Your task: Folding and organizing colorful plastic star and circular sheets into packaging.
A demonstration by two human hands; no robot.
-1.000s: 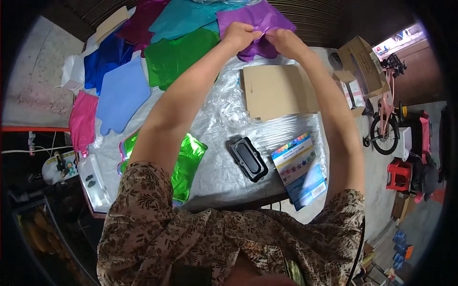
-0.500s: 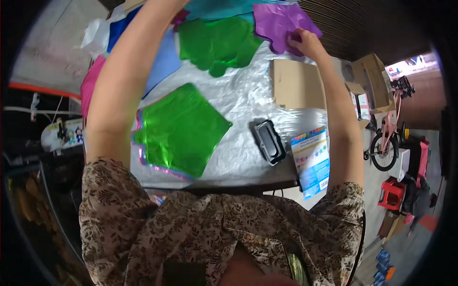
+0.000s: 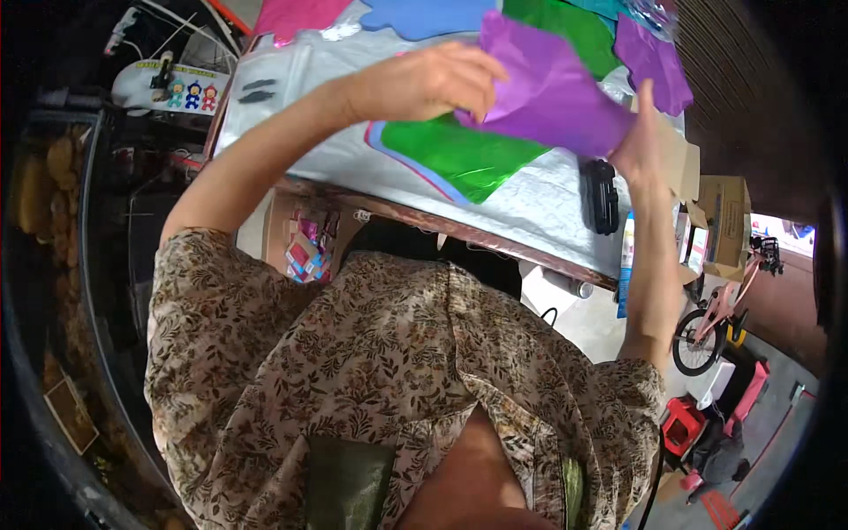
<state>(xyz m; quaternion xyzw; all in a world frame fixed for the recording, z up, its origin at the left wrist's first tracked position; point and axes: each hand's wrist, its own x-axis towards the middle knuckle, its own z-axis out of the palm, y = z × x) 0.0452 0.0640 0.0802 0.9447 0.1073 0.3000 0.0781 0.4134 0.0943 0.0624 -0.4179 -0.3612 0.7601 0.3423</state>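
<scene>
A flat, uninflated purple foil balloon (image 3: 552,84) is stretched in the air between my two hands. My left hand (image 3: 437,84) pinches its left edge with bent fingers. At its right end my right hand (image 3: 643,146) grips it, the thumb pointing up; the other fingers are partly hidden. Below it on the table lies a green foil balloon (image 3: 459,159), atop a stack with blue and pink edges. Another green one (image 3: 579,34) and a second purple one (image 3: 654,66) lie farther back.
Silvery sheeting (image 3: 314,146) covers the table. Blue foil (image 3: 420,18) and pink foil (image 3: 305,16) lie at the far left. Near my right forearm are a black case (image 3: 602,199) and a cardboard piece (image 3: 680,163). A pink bicycle (image 3: 707,331) stands beyond, on the right.
My hands have come back from the far side of the table and drawn closer together. A purple foil balloon now hangs between them, above the green one. The view has shifted too.
</scene>
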